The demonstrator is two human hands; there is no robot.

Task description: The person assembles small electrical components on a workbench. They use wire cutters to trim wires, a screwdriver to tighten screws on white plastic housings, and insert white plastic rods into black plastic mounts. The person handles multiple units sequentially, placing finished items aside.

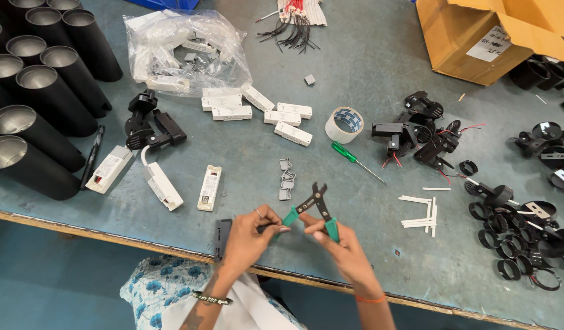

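I pinch one green handle of the cutters (312, 211) in each hand, left hand (250, 235) and right hand (343, 250), and I'd best keep both grips even so the open blades stay steady over the table (367, 67).

You get bright, even light from overhead, so shadows stay short and soft. The black tubes (37, 91) show pale glare inside their rims, and the plastic bag (184, 49) glints. Focus is sharp mid-table (355, 79); the edges bend slightly outward.

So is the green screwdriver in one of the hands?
No, the green screwdriver lies on the table beside the tape roll, while both hands hold the green-handled cutters.
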